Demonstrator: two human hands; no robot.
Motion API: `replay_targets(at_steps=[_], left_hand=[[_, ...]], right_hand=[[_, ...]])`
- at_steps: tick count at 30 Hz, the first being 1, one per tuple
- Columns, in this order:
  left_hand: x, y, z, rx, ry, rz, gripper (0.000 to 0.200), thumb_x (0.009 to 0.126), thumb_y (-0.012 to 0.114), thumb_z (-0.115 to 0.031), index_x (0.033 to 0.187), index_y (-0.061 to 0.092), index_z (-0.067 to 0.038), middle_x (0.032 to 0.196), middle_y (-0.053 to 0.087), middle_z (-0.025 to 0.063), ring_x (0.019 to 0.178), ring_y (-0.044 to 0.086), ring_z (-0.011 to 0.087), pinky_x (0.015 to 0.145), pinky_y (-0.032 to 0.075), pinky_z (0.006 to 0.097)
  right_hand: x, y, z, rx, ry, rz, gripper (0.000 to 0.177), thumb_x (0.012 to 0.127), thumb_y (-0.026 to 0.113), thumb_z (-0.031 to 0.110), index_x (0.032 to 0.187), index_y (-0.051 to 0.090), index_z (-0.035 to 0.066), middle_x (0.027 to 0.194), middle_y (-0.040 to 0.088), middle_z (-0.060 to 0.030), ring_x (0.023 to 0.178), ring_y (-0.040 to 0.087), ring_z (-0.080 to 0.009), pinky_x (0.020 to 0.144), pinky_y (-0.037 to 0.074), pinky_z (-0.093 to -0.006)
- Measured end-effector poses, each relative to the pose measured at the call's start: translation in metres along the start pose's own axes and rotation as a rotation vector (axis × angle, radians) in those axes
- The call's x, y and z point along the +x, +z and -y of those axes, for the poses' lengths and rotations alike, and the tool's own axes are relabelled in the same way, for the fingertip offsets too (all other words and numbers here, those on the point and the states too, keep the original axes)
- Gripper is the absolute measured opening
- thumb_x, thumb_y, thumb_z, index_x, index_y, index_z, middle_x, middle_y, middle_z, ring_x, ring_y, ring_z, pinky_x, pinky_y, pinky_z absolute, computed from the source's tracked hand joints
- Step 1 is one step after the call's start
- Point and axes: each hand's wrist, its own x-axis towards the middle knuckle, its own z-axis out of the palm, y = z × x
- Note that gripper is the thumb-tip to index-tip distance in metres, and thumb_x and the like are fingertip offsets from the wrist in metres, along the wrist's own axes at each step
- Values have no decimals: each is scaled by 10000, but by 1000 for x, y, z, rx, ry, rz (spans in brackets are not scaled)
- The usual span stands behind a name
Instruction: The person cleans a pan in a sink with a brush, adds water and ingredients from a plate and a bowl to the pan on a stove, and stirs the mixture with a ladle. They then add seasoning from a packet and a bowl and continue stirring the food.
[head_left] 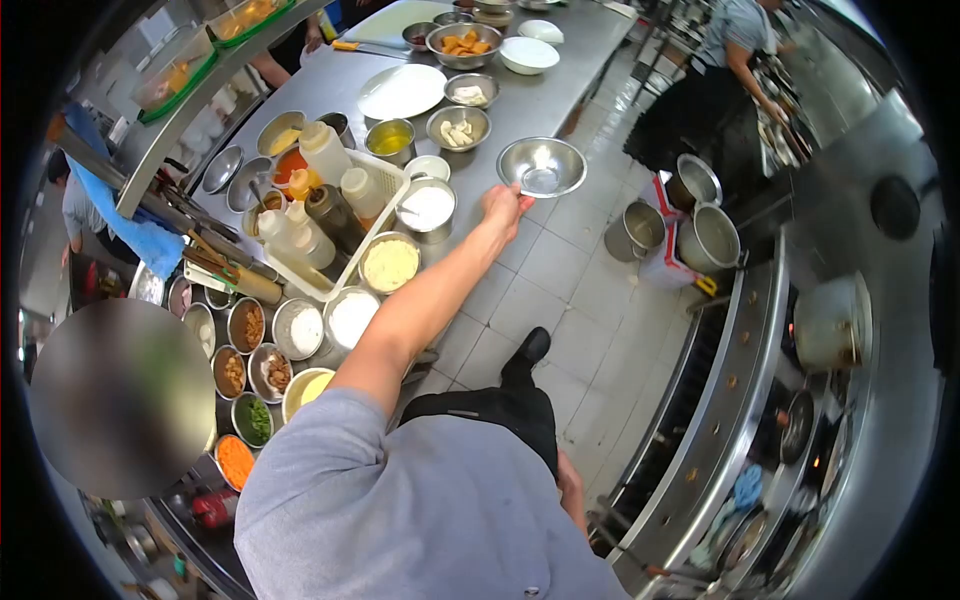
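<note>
My left hand is stretched out past the counter's edge and pinches the rim of a shallow steel bowl. Nothing shows inside that bowl, which is held over the tiled floor. On the counter close to my left arm stand a metal pot of white powder or cream, a tub of pale yellow shreds and a plastic basket of squeeze bottles. My right hand hangs low beside my hip, mostly covered by my body, with its fingers hidden.
On the steel counter are a white oval plate and a bowl of orange chunks. Metal pots stand at right near a stove. A co-worker stands at the far right. Ingredient tubs line the left.
</note>
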Motion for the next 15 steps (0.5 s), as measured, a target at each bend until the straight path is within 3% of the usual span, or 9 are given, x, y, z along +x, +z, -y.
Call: replay_targets(at_steps=[4,7,8,9,12,15], left_hand=[[92,26,2,48,-6,-95,115,925,521,-54,999,535,33,970,578,121,747,602,193,609,573,296],[148,35,6,157,35,-220,133,897,515,-18,1003,555,51,990,593,131,742,619,192,540,565,275],[171,32,13,179,44,-251,133,893,511,-12,999,556,54,983,593,129,736,620,191,535,564,271],[186,34,15,200,51,-282,132,889,507,-6,995,557,56,975,592,126,731,620,190,529,563,266],[218,40,23,79,46,-335,167,898,518,-33,1048,520,41,1001,562,138,731,624,237,583,562,314],[218,36,20,-81,56,-410,252,912,574,-141,1083,472,13,1003,534,137,736,624,272,611,553,351]], right_hand=[[7,-22,106,-134,-49,0,576,916,423,553,1181,597,72,1075,637,-1,876,567,-143,744,476,-318],[104,-98,126,-281,44,164,536,926,448,476,1247,550,60,1098,633,-40,958,571,-174,786,478,-343],[83,-96,166,-359,32,131,530,925,485,377,1342,444,53,1152,597,-94,1032,559,-241,836,475,-419],[84,-102,191,-371,39,149,543,921,494,355,1364,405,54,1179,576,-107,1044,555,-262,849,470,-444],[99,-119,240,-392,74,208,597,914,512,293,1419,296,60,1287,490,-130,1060,543,-309,883,456,-512],[114,-125,266,-420,105,220,596,922,518,343,1411,317,68,1261,520,-132,1070,545,-289,867,463,-495]])
